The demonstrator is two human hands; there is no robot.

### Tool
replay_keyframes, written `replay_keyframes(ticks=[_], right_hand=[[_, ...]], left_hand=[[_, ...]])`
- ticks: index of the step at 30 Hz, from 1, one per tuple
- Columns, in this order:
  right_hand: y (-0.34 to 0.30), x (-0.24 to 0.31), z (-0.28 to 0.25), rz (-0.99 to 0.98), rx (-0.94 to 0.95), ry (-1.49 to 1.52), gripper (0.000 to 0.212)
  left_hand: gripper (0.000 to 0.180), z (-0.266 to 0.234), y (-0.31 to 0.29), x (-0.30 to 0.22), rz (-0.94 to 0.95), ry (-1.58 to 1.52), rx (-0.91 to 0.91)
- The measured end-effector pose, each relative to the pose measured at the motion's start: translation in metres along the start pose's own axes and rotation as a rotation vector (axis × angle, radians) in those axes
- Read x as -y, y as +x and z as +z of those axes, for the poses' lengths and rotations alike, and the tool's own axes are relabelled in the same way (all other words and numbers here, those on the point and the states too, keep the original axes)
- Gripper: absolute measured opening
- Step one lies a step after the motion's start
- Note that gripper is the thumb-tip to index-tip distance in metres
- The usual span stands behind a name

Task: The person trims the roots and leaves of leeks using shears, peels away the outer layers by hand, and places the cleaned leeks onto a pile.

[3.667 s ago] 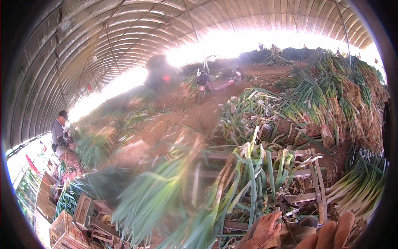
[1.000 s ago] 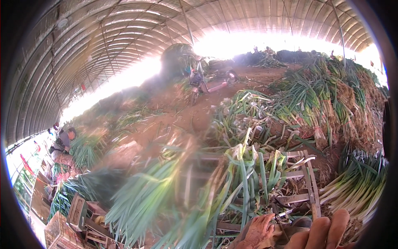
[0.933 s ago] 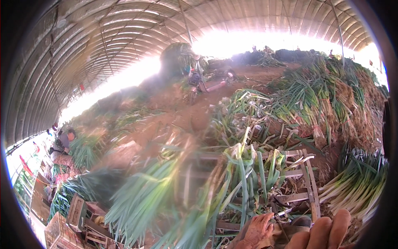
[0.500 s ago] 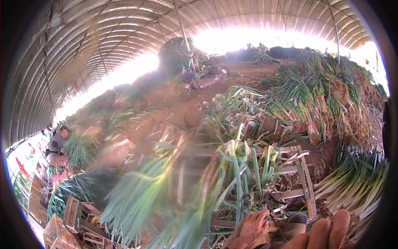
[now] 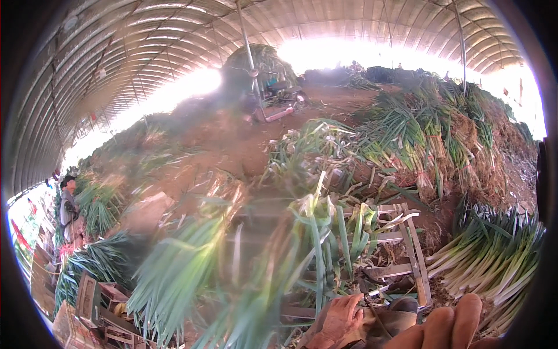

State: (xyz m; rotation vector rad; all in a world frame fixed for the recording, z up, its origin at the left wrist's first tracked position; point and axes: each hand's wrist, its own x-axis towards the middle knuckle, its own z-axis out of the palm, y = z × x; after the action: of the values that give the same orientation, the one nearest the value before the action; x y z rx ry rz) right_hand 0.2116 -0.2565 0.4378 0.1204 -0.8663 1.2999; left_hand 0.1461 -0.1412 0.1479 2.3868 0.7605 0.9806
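Note:
My left hand (image 5: 340, 317) rests low in the middle, back upward, with fingers stretched toward the right and nothing visible in them. To its right the thick tan fingers of my right hand (image 5: 444, 328) reach up from the lower edge, somewhat apart. Its palm is cut off by the picture's edge, and no held thing shows. Between the hands are a dark shoe (image 5: 402, 305) and part of a trouser leg. Large leafy leeks (image 5: 183, 262) lie just left of my left hand, over a wooden rack (image 5: 415, 262). Trimmed leeks (image 5: 500, 247) with white stems lie beyond my right hand.
Bundled leeks (image 5: 407, 128) are heaped at the back right, roots toward me. Wooden crates (image 5: 87, 299) stand at the lower left, near another person (image 5: 68, 203). A scooter (image 5: 279, 110) stands on the earth by a pole (image 5: 247, 46). Loose leaves (image 5: 314, 145) lie ahead.
The view has turned slightly right, so the scene sits a little further left. The other person, bent forward before, now stands more upright. My hands keep much the same pose.

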Motion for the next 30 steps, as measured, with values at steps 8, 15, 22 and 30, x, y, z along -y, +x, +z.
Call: replay_keyframes(ticks=[8, 15, 22, 30], right_hand=[[-0.003, 0.005, 0.000, 0.009, 0.027, 0.000, 0.018], [-0.005, 0.005, -0.001, 0.001, 0.036, -0.006, 0.018], [-0.003, 0.006, -0.004, -0.001, 0.046, -0.005, 0.019], [-0.003, 0.004, -0.009, 0.032, 0.079, 0.014, 0.020]], left_hand=[[0.048, 0.027, -0.012, 0.017, 0.017, 0.000, -0.017], [0.046, 0.025, -0.011, 0.015, -0.077, -0.001, 0.089], [0.050, 0.017, -0.015, 0.005, -0.160, -0.035, 0.143], [0.047, 0.016, -0.013, 0.008, -0.094, -0.071, 0.115]])
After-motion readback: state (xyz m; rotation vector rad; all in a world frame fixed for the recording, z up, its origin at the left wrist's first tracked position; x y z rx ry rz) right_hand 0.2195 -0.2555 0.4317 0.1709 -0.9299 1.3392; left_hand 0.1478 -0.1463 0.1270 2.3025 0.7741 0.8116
